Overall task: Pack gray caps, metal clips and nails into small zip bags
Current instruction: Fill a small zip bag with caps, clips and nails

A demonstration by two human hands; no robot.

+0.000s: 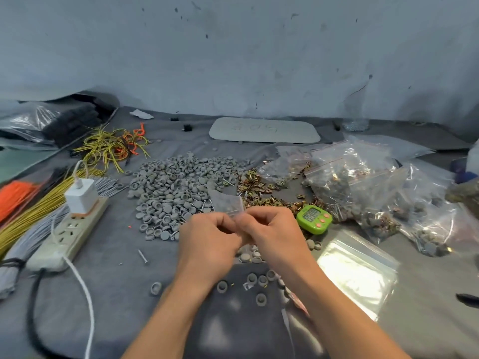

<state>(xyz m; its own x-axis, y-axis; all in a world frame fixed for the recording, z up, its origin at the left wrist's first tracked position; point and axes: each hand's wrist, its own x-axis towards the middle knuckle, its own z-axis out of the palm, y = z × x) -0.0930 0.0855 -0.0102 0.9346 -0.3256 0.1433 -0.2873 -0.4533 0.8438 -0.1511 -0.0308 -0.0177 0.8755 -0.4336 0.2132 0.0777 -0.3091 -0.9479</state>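
Gray caps [178,187] lie in a big loose pile in the middle of the surface [124,294], which is covered with gray cloth. Just to the right of this pile, touching its edge, is a smaller heap of golden metal clips [261,193].

In front of both piles, seen from the head camera, the left hand [207,234] and the right hand [274,231] are close together. Both pinch with curled fingers the lower edge of one small zip bag [228,203]. The bag stands up from the fingers and is transparent; it is too blurred to tell what is inside.

Some loose caps [261,299] are scattered on the cloth between the forearms, and one nail [143,256] lies alone to the left of the left wrist. A green timer [314,219] sits just right of the right hand. Behind it and further right are several filled bags [363,182], and near the right forearm lies a flat stack of empty bags [357,270].

On the left side is a power strip [70,229] with a white charger [80,195] plugged in, and behind it lie bundles of yellow wires [111,149].
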